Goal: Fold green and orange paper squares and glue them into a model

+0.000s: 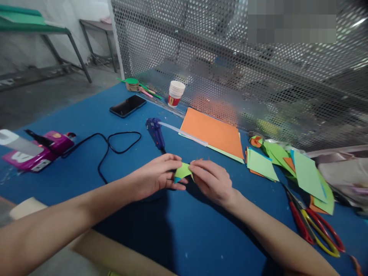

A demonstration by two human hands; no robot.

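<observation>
Both hands, left hand (155, 177) and right hand (211, 180), pinch a half-folded green paper piece (183, 171) above the blue bench (178, 230); cut paper squares (287, 165) lie unused.

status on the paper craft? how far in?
Done: cut green and orange pieces lie piled at right beside the scissors. In hand: left hand and right hand together pinch a small folded green paper piece. Left: the orange sheet lies whole, and the glue gun rests unused behind the hands.
</observation>
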